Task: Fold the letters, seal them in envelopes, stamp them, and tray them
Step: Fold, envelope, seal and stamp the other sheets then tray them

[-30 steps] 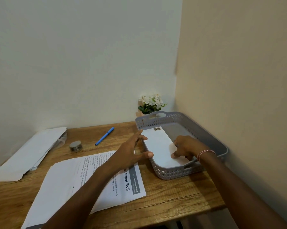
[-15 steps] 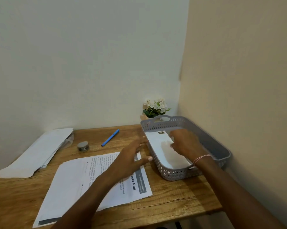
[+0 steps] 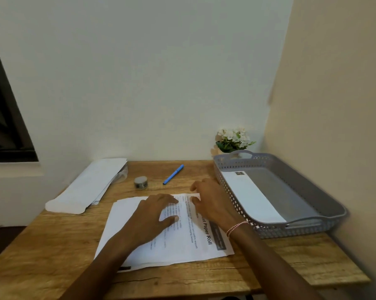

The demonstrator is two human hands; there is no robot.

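Envelope (image 3: 250,198) lies in tray (image 3: 290,231); left hand (image 3: 154,215) spreads fingers (image 3: 168,199) on letters (image 3: 191,241), right hand (image 3: 213,202) grip unclear.

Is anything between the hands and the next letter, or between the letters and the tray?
Nothing visible. The left hand and right hand are on the top letter. The tray stands right of the letters, one envelope inside; pen and small roll lie behind.

Soft, even, rather dim indoor light without glare: faint shadows lie under the left hand (image 3: 155,214) and right hand (image 3: 213,202) on the white printed paper sheets (image 3: 139,252), fine print is smeared, and the dark window frame (image 3: 9,118) at far left bows.
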